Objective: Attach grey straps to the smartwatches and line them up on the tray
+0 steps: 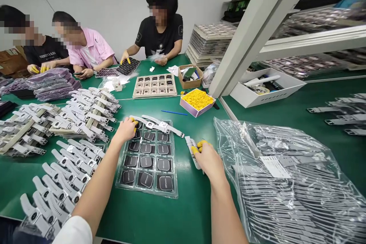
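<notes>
My left hand [127,129], with yellow finger covers, is at the top left corner of a clear tray [118,183] of dark square pieces; its fingers are bent, and what they grip is too small to make out. Two grey watches with straps [156,125] lie across the tray's far end. To the right of the tray, my right hand [207,156], also in yellow finger covers, is closed on a light grey watch strap [192,152] just above the green table [197,213].
Rows of grey-strapped watches [61,183] stand at left. A clear bag of straps [286,198] lies at right. Beyond are a box of yellow finger covers [197,101], a blue stick [174,113], a beige tray [155,85] and a white box [265,87]. Three people sit across the table.
</notes>
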Demonstrator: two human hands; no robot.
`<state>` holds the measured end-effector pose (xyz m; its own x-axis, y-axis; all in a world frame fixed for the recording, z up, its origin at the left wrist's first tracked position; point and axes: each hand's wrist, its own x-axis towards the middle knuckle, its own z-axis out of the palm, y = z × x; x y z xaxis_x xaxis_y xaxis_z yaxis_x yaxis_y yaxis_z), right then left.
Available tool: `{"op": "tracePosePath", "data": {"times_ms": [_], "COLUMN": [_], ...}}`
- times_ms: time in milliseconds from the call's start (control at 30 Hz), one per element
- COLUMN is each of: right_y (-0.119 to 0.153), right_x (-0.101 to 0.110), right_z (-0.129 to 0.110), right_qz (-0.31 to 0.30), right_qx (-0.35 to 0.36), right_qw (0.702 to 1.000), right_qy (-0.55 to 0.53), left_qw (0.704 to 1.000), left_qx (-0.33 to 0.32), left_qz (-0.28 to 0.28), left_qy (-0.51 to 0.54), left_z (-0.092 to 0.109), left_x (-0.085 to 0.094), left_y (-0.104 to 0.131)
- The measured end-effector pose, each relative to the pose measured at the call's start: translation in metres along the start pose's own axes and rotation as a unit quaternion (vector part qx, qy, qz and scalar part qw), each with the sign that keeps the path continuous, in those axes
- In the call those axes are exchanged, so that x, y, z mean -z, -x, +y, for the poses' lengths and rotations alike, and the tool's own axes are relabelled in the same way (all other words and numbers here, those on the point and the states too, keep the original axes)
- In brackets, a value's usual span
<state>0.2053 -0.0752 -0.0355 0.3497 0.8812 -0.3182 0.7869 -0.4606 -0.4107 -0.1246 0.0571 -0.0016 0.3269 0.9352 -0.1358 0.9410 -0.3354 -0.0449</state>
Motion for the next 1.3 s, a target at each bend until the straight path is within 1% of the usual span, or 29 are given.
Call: {"op": "tracePosePath", "data": {"times_ms": [167, 267, 367, 433, 467, 500, 533, 567, 600, 633, 667, 700, 733, 767, 800, 833, 867, 900, 933, 1000, 1067, 1133, 1300], "right_y": [-0.001, -0.004, -0.006, -0.005, -0.004, -0.002, 0.001, 0.004, 0.008, 0.012, 0.017, 0.022, 0.026, 0.030, 0.033, 0.036, 0.038, 0.039, 0.039, 0.038, 0.037, 0.036, 0.035], "right_x": [-0.003, -0.002, 0.001, 0.002, 0.002, 0.002, 0.001, -0.001, -0.002, -0.004, -0.006, -0.007, -0.009, -0.011, -0.013, -0.015, -0.017, -0.019, -0.020, -0.021, -0.021, -0.021, -0.023], "right_z": [0.000, 0.002, 0.003, 0.001, -0.001, -0.003, -0.006, -0.011, -0.015, -0.021, -0.027, -0.032, -0.038, -0.044, -0.049, -0.052, -0.055, -0.057, -0.058, -0.057, -0.055, -0.053, -0.048], "right_qz": [0.022, 0.040, 0.076, 0.101, 0.104, 0.094, 0.071, 0.039, 0.007, -0.021, -0.044, -0.058, -0.065, -0.067, -0.069, -0.074, -0.081, -0.089, -0.099, -0.118, -0.136, -0.155, -0.191], "right_qx": [-0.002, -0.012, -0.054, -0.067, -0.059, -0.043, -0.024, -0.003, 0.018, 0.036, 0.052, 0.066, 0.077, 0.085, 0.091, 0.096, 0.100, 0.103, 0.104, 0.097, 0.088, 0.083, 0.092], "right_qw": [1.000, 0.999, 0.992, 0.976, 0.959, 0.932, 0.896, 0.854, 0.812, 0.778, 0.753, 0.738, 0.729, 0.725, 0.723, 0.725, 0.728, 0.731, 0.733, 0.731, 0.724, 0.723, 0.729], "right_qy": [0.004, -0.023, -0.084, -0.181, -0.257, -0.346, -0.438, -0.519, -0.583, -0.627, -0.654, -0.669, -0.677, -0.681, -0.681, -0.678, -0.674, -0.669, -0.665, -0.665, -0.670, -0.668, -0.650], "left_qw": [1.000, 1.000, 0.999, 0.999, 0.998, 0.997, 0.995, 0.993, 0.991, 0.986, 0.976, 0.961, 0.929, 0.886, 0.856, 0.841, 0.836, 0.838, 0.842, 0.845, 0.844, 0.842, 0.838], "left_qx": [0.000, -0.010, -0.011, -0.008, -0.005, 0.000, 0.007, 0.015, 0.022, 0.025, 0.020, 0.007, -0.016, -0.049, -0.080, -0.108, -0.136, -0.166, -0.197, -0.258, -0.296, -0.311, -0.328], "left_qz": [-0.007, -0.013, -0.005, 0.006, 0.011, 0.017, 0.022, 0.028, 0.034, 0.043, 0.053, 0.058, 0.064, 0.057, 0.042, 0.031, 0.026, 0.018, 0.016, 0.020, 0.036, 0.043, 0.027], "left_qy": [0.002, 0.013, 0.032, 0.052, 0.064, 0.079, 0.097, 0.115, 0.131, 0.160, 0.210, 0.270, 0.365, 0.457, 0.510, 0.529, 0.530, 0.519, 0.501, 0.467, 0.446, 0.438, 0.435], "left_z": [-0.004, -0.008, -0.009, -0.009, -0.009, -0.010, -0.009, -0.007, -0.003, 0.005, 0.015, 0.030, 0.046, 0.064, 0.082, 0.099, 0.113, 0.123, 0.130, 0.135, 0.132, 0.129, 0.128], "left_x": [-0.003, -0.003, -0.003, 0.000, 0.004, 0.008, 0.013, 0.018, 0.023, 0.027, 0.030, 0.031, 0.030, 0.027, 0.022, 0.017, 0.012, 0.007, 0.002, -0.004, -0.008, -0.010, -0.015], "left_y": [-0.008, -0.009, -0.008, -0.006, -0.005, -0.003, -0.001, 0.002, 0.004, 0.006, 0.008, 0.010, 0.012, 0.012, 0.013, 0.013, 0.013, 0.013, 0.013, 0.013, 0.012, 0.011, 0.007]}}
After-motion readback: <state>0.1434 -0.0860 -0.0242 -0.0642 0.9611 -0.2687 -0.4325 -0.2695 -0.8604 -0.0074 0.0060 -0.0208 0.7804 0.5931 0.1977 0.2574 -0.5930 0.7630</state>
